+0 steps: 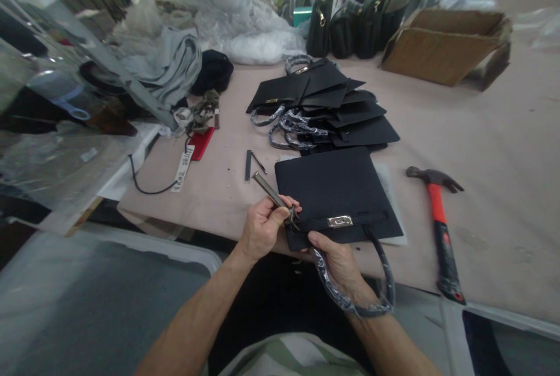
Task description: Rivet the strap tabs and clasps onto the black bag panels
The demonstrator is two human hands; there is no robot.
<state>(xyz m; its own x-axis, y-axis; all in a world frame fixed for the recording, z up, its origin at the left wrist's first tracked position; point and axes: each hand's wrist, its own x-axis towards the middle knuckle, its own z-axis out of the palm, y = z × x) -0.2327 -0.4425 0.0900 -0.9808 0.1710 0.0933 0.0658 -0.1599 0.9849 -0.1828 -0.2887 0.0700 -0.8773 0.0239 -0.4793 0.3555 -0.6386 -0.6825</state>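
My left hand (261, 227) is closed around a slim metal bar-shaped tool (268, 189), whose lower end comes close to the left edge of a black handbag panel (328, 180). The small prongs at that end are too blurred to make out. With thumb on top, my right hand (339, 259) grips the panel's near edge. A silver clasp (340, 222) sits on the strap across the panel. One plastic-wrapped handle (326, 282) loops from the panel over my right wrist. The panel rests partly on a pale sheet at the table's front edge.
A claw hammer (441, 230) with a red and black handle lies to the right. More black panels (324, 101) are piled behind. A cardboard box (441, 49) stands at the back right, near upright black bags (321, 25). Tweezers-like metal pieces (248, 166) and a red card (202, 143) lie left.
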